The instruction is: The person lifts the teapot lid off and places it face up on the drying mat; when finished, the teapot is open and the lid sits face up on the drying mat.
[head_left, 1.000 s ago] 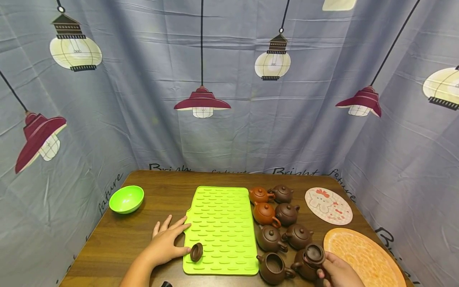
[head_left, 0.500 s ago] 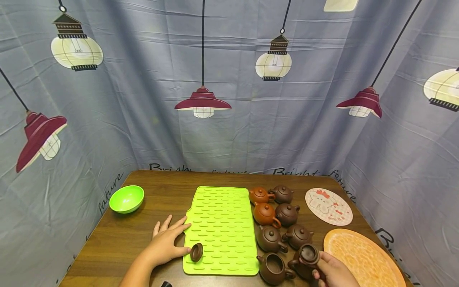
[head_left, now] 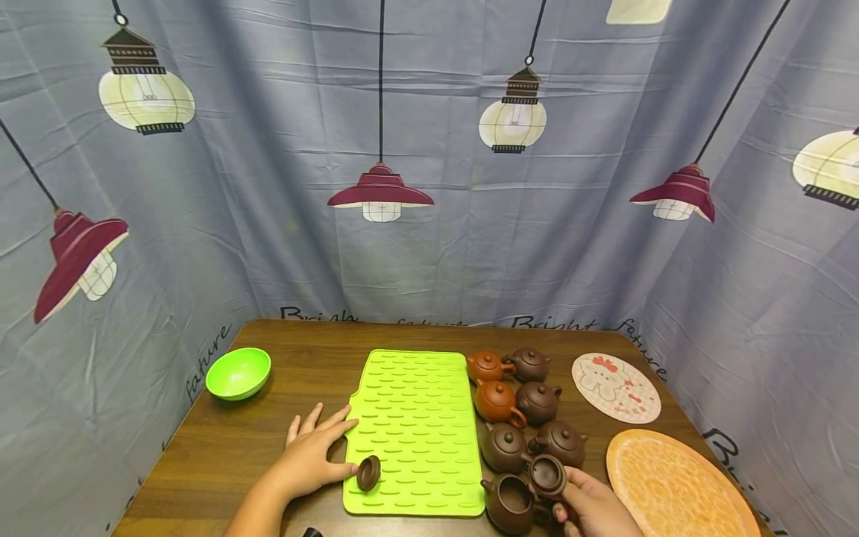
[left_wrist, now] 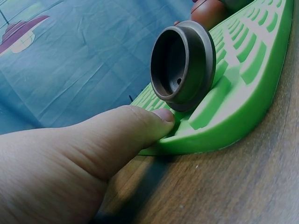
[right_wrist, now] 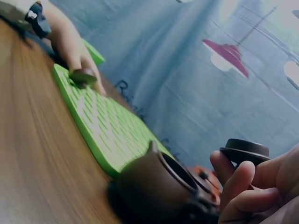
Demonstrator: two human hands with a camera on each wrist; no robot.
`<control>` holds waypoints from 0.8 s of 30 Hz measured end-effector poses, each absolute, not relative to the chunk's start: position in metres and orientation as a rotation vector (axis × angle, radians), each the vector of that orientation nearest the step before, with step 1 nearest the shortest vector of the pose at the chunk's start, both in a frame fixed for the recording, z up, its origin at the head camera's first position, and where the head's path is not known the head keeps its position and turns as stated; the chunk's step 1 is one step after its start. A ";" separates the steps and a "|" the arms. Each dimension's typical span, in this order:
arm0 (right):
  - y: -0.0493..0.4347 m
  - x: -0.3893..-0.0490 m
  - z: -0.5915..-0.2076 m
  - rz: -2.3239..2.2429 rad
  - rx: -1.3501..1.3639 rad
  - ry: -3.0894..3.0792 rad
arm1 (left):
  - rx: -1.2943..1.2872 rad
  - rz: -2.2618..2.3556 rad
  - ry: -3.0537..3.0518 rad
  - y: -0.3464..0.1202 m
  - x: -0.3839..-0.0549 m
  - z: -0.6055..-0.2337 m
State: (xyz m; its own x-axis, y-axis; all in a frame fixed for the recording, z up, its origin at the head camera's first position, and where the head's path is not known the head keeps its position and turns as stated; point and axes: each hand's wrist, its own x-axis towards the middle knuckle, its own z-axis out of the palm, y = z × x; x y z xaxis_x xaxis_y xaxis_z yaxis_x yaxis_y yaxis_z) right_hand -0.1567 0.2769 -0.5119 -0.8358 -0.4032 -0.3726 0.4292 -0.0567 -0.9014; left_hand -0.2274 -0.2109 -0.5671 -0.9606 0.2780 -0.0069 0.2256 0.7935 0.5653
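My left hand (head_left: 305,455) lies with fingers spread at the left edge of a green mat (head_left: 416,425). Its thumb rests on the mat's rim beside a dark brown teapot lid (left_wrist: 184,65), which stands tipped on its side. My right hand (head_left: 593,503) pinches another dark brown lid (head_left: 547,476), hollow side up, in the air. This lid is just right of a lidless brown teapot (head_left: 510,501), apart from its opening in the right wrist view. Another pot near the right hand is mostly hidden.
Behind the lidless pot stand several lidded teapots, brown (head_left: 505,447) and orange (head_left: 495,401). A green bowl (head_left: 238,373) is at the far left. On the right lie an orange round mat (head_left: 681,485) and a rabbit-print round mat (head_left: 616,388). A printed curtain (head_left: 429,253) surrounds the table.
My right hand has carried its lid leftward, from over the rightmost front pot to beside the lidless pot. The left hand and the tipped lid have stayed in place.
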 end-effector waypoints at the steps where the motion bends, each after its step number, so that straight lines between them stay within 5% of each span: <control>1: 0.273 -0.157 -0.512 -1.942 0.021 1.673 | 0.409 0.896 2.888 -0.211 -0.227 -0.567; 24: 0.185 -0.175 -0.496 -2.039 0.014 1.672 | 0.409 0.902 2.885 -0.211 -0.228 -0.566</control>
